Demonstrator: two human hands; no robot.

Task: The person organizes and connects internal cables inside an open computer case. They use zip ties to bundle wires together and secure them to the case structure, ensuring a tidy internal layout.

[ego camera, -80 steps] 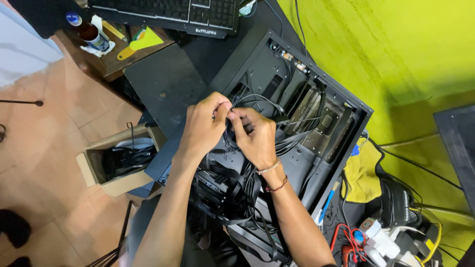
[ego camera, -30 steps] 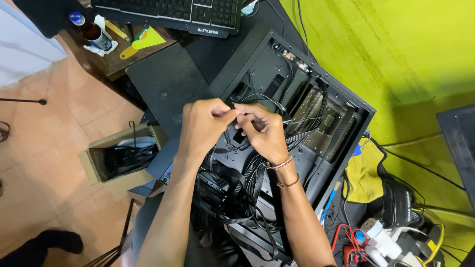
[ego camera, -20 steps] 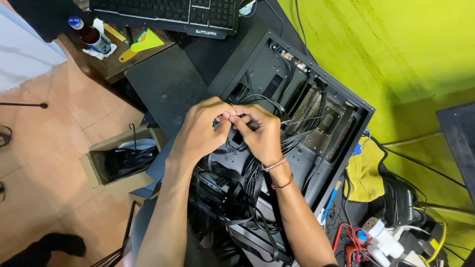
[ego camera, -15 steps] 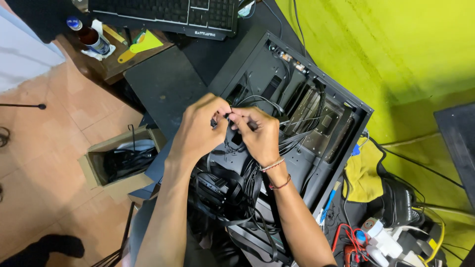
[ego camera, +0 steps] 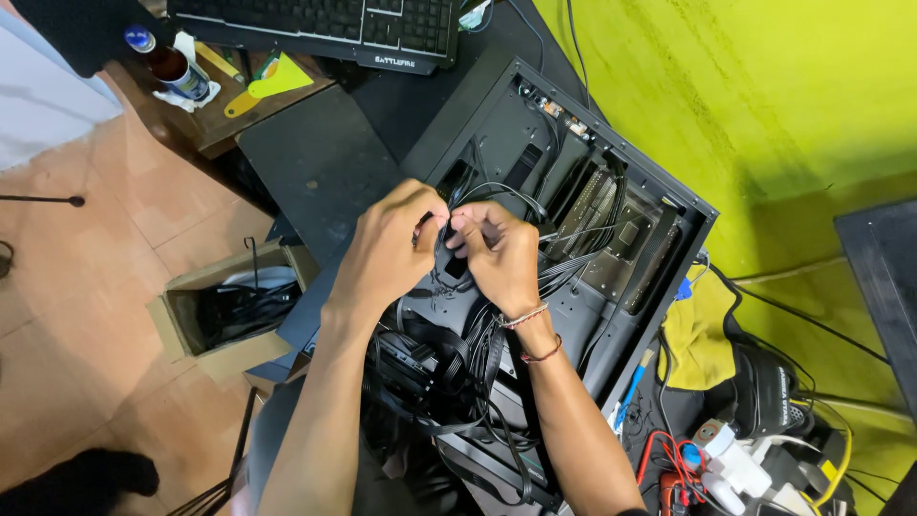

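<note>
Open black computer case [ego camera: 583,191] fills the middle of the frame, lying on its side on a dark surface [ego camera: 315,162], yellow wall at right. Black cable bundle [ego camera: 449,382] spills from the case bottom, centre-low. Cardboard box [ego camera: 229,315] of cables at left on the floor, keyboard [ego camera: 325,24] at the top. Left hand [ego camera: 387,253] and right hand [ego camera: 501,253] meet at frame centre above the case, both pinched shut on a thin black cable [ego camera: 447,239]; what's at its tip I can't tell. Cable looks light and floppy, probably kinks easily; best gripped close to the end, as now. Versus 0.5 s ago: hands in the same pinch and the same spot, view barely shifted.
</note>
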